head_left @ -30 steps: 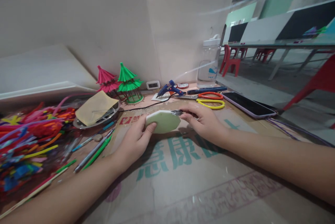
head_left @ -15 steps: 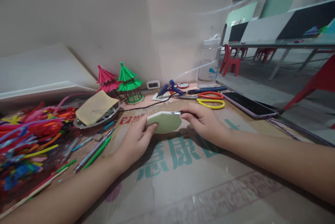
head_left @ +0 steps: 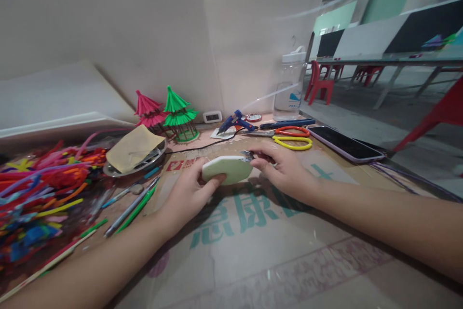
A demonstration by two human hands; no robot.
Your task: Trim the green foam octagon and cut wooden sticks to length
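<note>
My left hand [head_left: 191, 188] is closed around the left side of a pale green foam board piece [head_left: 231, 170], thumb on its face and fingers behind. The piece has a white edge and a many-sided outline, and is held tilted above the cardboard [head_left: 231, 261]. In my right hand [head_left: 280, 167] a small metal blade [head_left: 246, 154] is pinched between thumb and fingers. It touches or nearly touches the piece's upper right edge; blur hides the exact contact.
Scissors [head_left: 292, 142], a phone [head_left: 345, 144], a blue glue gun [head_left: 236, 122] and a water bottle [head_left: 288, 89] stand or lie beyond my hands. Green [head_left: 177, 116] and pink [head_left: 146, 106] pavilion models stand at back left. Colourful pipe cleaners [head_left: 43, 188] and pens [head_left: 135, 208] lie left.
My left thumb has slid further right across the foam piece, which is tilted slightly differently. The blade in my right hand has turned a little at the edge.
</note>
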